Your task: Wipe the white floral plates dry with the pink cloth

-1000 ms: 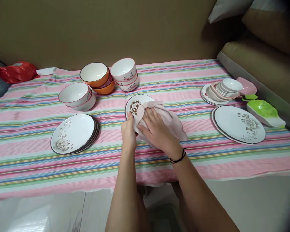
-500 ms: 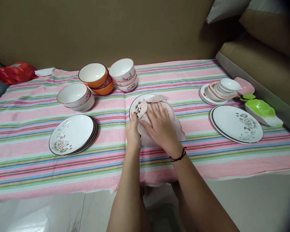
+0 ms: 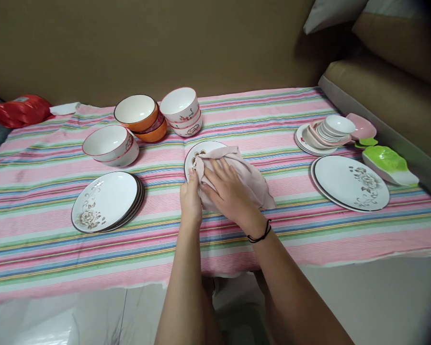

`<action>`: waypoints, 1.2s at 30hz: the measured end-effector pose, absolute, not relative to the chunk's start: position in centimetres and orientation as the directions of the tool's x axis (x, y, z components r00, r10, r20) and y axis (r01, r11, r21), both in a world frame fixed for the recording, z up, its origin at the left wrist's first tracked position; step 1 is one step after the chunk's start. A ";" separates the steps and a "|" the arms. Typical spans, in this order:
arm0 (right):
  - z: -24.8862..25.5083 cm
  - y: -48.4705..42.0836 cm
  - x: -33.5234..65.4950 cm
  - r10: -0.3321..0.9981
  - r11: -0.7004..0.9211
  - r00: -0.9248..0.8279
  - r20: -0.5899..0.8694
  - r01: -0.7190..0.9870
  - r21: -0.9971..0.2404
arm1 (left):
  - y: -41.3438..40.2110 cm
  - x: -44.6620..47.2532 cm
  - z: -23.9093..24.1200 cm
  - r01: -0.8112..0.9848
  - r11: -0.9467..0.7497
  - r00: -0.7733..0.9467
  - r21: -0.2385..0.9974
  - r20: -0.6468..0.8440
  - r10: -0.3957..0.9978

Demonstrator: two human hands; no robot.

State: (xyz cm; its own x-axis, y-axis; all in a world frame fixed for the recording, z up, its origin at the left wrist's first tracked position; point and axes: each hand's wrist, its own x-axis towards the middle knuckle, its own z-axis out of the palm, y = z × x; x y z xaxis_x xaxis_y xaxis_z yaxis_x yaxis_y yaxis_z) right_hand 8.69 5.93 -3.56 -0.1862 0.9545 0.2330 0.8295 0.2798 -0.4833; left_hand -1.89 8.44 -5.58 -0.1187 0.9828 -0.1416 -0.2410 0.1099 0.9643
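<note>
In the middle of the striped cloth lies a white plate (image 3: pixel 210 146) with a dark rim and brown flowers. My left hand (image 3: pixel 191 201) grips its left edge, thumb on top; the fingers underneath are hidden. A pale pink cleaning cloth (image 3: pixel 253 179) covers most of the plate and hangs past its right side. Pressed flat on the cloth is my right hand (image 3: pixel 228 189), its fingers stretched out and slightly spread. A black cord bracelet circles the right wrist.
Left stands a plate stack (image 3: pixel 107 201), with white bowls (image 3: pixel 107 143), orange bowls (image 3: pixel 138 112) and patterned bowls (image 3: pixel 181 108) behind. On the right are larger plates (image 3: pixel 345 182), small dishes (image 3: pixel 330 132) and a green leaf-shaped dish (image 3: pixel 388 160). A red bundle (image 3: pixel 21 110) lies far left.
My right hand and the cloth have slid a little to the left across the plate. My left hand and the plate also sit slightly further left, as the whole view has shifted a little.
</note>
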 end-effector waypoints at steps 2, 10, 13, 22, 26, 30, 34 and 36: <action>-3.5 6.0 9.0 0.968 0.206 -0.106 0.227 0.854 -0.478 | 8.2 -1.5 -5.5 -0.204 0.146 -0.070 0.968 -0.163 0.984; -4.5 6.3 10.2 0.947 0.038 0.112 0.302 0.891 -0.452 | 7.4 -0.8 -5.0 -0.201 0.206 -0.013 0.958 -0.213 0.977; -4.5 6.3 9.9 0.957 0.069 0.073 0.281 0.884 -0.463 | 7.6 -0.9 -5.0 -0.300 0.137 -0.120 0.944 -0.180 0.976; -3.8 5.6 7.2 0.957 0.234 -0.102 0.272 0.827 -0.512 | 8.8 -1.9 -5.2 -0.410 -0.012 -0.295 0.912 -0.120 0.948; -3.9 5.7 7.2 0.947 0.292 -0.153 0.284 0.778 -0.556 | 8.6 -2.0 -5.4 -0.175 0.084 -0.187 0.981 -0.117 0.975; -3.9 5.9 8.2 0.956 0.238 -0.088 0.280 0.791 -0.564 | 7.9 -1.3 -4.8 -0.013 0.161 -0.046 0.987 -0.161 0.986; -4.2 6.1 9.6 0.963 0.144 0.012 0.271 0.825 -0.547 | 7.2 -0.8 -4.0 0.016 0.130 0.076 0.991 -0.131 0.989; -4.4 6.2 10.2 0.964 0.104 0.047 0.263 0.840 -0.532 | 7.0 -0.9 -4.0 -0.003 0.150 0.098 0.989 -0.149 0.984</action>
State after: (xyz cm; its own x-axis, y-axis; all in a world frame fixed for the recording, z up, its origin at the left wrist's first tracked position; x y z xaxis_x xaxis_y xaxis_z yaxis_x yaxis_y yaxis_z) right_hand 10.16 6.18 -4.38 0.0470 0.9637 0.2628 0.8404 0.1040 -0.5319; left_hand -0.85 6.99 -3.98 0.0980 0.9840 -0.1490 -0.0032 0.1500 0.9887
